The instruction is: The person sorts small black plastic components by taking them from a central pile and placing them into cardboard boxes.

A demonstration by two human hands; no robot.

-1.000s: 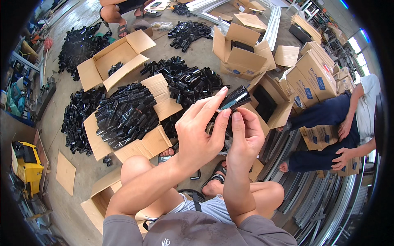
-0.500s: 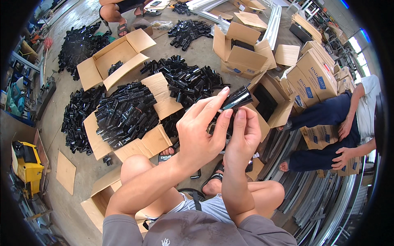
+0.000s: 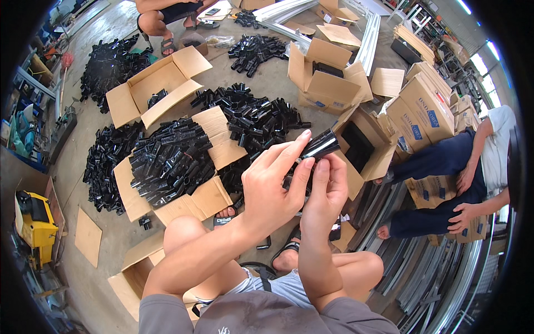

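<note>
A glossy black tube-shaped fitting (image 3: 322,144) is held up in front of me, tilted with its wider end toward the upper right. My left hand (image 3: 273,179) pinches it from the left, index finger along the top and thumb below. My right hand (image 3: 327,186) grips its underside with thumb and fingers closed. The lower end of the fitting is hidden behind my fingers. Beyond my hands lies a heap of similar black fittings (image 3: 253,114). To the left, more fittings (image 3: 172,156) are piled in an opened-out carton (image 3: 133,197).
Another open carton (image 3: 161,83) stands further off, and one with black pieces inside (image 3: 381,147) is right of my hands. A seated person (image 3: 445,167) is at the right; another person (image 3: 161,22) crouches far left. Metal strips (image 3: 411,278) lie at the lower right.
The fitting has shifted slightly downward and now lies a little flatter between my fingers. Both hands keep their hold. The whole view has tipped slightly.
</note>
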